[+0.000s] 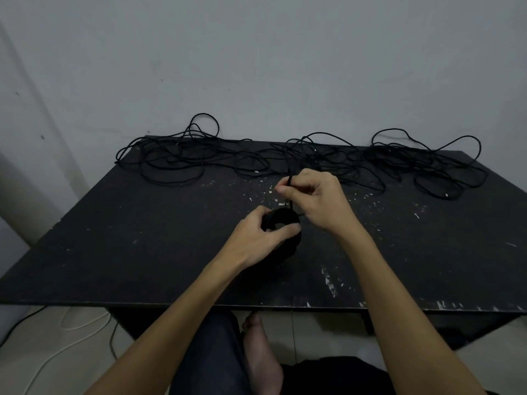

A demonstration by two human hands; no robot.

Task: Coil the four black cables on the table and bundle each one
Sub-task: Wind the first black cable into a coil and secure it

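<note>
A black coil of cable (285,220) sits in the middle of the black table (142,252). My left hand (256,238) grips the coil, thumb across its open centre. Just above it, my right hand (316,201) pinches the loose strand (290,182) that rises from the coil toward the back. Loose black cables lie tangled along the table's far edge: a heap at the left (176,155), one in the middle (313,155) and one at the right (427,166).
A pale wall (256,67) stands right behind the table's far edge. The tabletop is scuffed with white flecks. Under the front edge I see my legs, a bare foot (259,354), and white and dark cords (71,323) on the floor at the left.
</note>
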